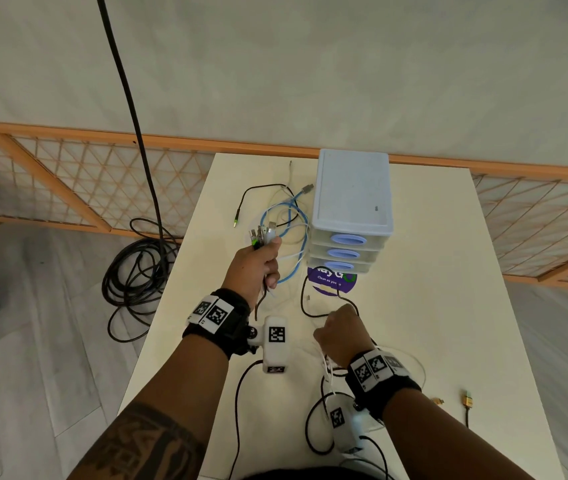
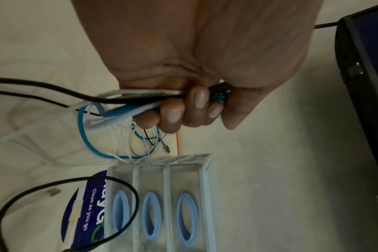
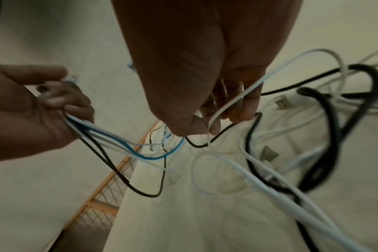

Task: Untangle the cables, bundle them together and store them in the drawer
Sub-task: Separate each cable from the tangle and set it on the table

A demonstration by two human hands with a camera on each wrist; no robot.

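My left hand (image 1: pixel 258 261) is raised over the white table (image 1: pixel 448 306) and grips a bunch of cable ends (image 1: pixel 262 234), their plugs sticking up above the fist. In the left wrist view its fingers (image 2: pixel 183 109) curl round black, white and blue cables (image 2: pixel 127 109). The blue cable (image 1: pixel 293 216) loops on the table beside the drawer unit (image 1: pixel 351 202). My right hand (image 1: pixel 339 336) is lower and nearer me, its fingers (image 3: pixel 244 105) curled round a white cable (image 3: pixel 231 102) and a thin black cable (image 3: pixel 250 129). The unit's three drawers (image 2: pixel 151 216) stand closed.
A purple round sticker (image 1: pixel 331 280) lies on the table in front of the drawer unit. Loose gold-tipped plugs (image 1: pixel 467 400) rest near the table's right front. A thick black cable (image 1: pixel 137 271) lies coiled on the floor left of the table. A wooden lattice screen (image 1: pixel 68 181) runs behind.
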